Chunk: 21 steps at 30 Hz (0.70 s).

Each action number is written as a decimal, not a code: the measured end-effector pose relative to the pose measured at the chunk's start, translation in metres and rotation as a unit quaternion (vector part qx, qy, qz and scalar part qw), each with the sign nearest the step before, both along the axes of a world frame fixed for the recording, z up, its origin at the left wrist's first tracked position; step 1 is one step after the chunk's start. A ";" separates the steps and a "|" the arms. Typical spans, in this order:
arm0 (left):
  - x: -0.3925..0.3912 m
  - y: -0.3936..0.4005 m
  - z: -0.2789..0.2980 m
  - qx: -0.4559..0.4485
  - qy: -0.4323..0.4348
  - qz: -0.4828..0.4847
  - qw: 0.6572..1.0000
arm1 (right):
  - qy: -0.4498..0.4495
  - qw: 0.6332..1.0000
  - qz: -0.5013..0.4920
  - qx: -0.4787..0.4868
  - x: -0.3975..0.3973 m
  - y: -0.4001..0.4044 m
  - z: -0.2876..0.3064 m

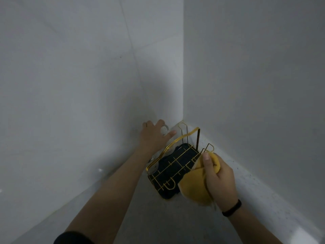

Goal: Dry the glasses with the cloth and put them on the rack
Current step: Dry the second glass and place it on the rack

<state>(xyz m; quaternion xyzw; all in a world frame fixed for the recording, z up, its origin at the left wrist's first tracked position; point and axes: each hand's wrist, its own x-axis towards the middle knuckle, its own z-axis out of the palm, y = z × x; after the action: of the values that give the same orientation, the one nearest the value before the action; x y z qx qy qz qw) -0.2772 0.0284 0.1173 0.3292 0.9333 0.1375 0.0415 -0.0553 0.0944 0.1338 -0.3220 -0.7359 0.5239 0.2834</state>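
My left hand (154, 136) has a glass (164, 130) pinched over the gold wire rack (175, 162) in the counter corner, I think upside down, right hand (219, 178) bunching the yellow cloth (195, 187), so I'd lower it slowly onto a free peg.

A gold wire dish rack on a black tray (175, 166) sits in the wall corner. At its far-left side, the left hand (154, 138) grips a clear drinking glass (164, 130). At the rack's near-right corner, the right hand (219, 178) clutches a yellow cloth (195, 185).
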 end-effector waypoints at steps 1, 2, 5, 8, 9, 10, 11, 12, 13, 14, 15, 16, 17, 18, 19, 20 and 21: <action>-0.001 0.002 -0.003 -0.004 -0.007 -0.002 1.000 | -0.001 1.000 -0.002 -0.003 -0.001 0.000 -0.002; -0.002 0.003 -0.005 -0.007 -0.015 -0.004 1.000 | -0.003 1.000 -0.002 -0.005 0.000 0.000 -0.003; 0.000 0.006 -0.013 -0.015 -0.023 -0.015 1.000 | -0.003 1.000 -0.006 -0.015 0.001 -0.001 -0.004; 0.004 0.009 -0.019 -0.041 -0.006 -0.025 0.999 | -0.005 1.000 -0.006 -0.030 0.001 -0.001 -0.004; 0.004 0.009 -0.020 -0.045 -0.007 -0.029 0.999 | -0.006 0.999 -0.006 -0.031 0.002 -0.001 -0.004; 0.004 0.009 -0.020 -0.045 -0.010 -0.032 0.998 | -0.006 0.999 -0.007 -0.032 0.002 0.000 -0.003; 0.004 0.009 -0.020 -0.041 -0.016 -0.034 0.998 | -0.006 0.999 -0.007 -0.033 0.002 0.000 -0.003; 0.004 0.008 -0.020 -0.030 -0.029 -0.031 0.999 | -0.006 0.999 -0.007 -0.034 0.003 -0.001 -0.002; 0.004 0.008 -0.019 -0.014 -0.053 -0.023 0.998 | -0.006 0.999 -0.007 -0.036 0.002 -0.001 -0.002; 0.003 0.009 -0.017 0.007 -0.084 -0.013 0.996 | -0.005 0.999 -0.006 -0.040 0.002 -0.002 -0.002; 0.002 0.009 -0.016 0.027 -0.114 -0.002 0.993 | -0.007 0.999 -0.005 -0.041 0.002 -0.002 -0.002; 0.001 0.009 -0.015 0.041 -0.128 0.003 0.991 | -0.010 0.999 -0.003 -0.040 0.002 -0.003 -0.001; 0.000 0.008 -0.015 0.046 -0.128 0.002 0.991 | -0.012 0.999 -0.001 -0.039 0.002 -0.004 0.000; 0.000 0.008 -0.015 0.047 -0.120 -0.005 0.992 | -0.015 0.999 0.000 -0.042 0.003 -0.005 0.001; 0.000 0.007 -0.015 0.047 -0.113 -0.012 0.992 | -0.016 0.999 0.000 -0.047 0.003 -0.005 0.001; 0.001 0.006 -0.016 0.047 -0.109 -0.019 0.993 | -0.018 0.999 -0.001 -0.049 0.004 -0.005 0.002; 0.002 0.006 -0.016 0.045 -0.109 -0.025 0.993 | -0.021 0.998 -0.002 -0.051 0.005 -0.005 0.001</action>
<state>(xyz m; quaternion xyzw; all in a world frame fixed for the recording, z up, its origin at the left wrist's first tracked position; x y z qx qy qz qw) -0.2748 0.0347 0.1010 0.3368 0.9076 0.2135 0.1310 -0.0499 0.0892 0.1351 -0.3486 -0.7131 0.5533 0.2527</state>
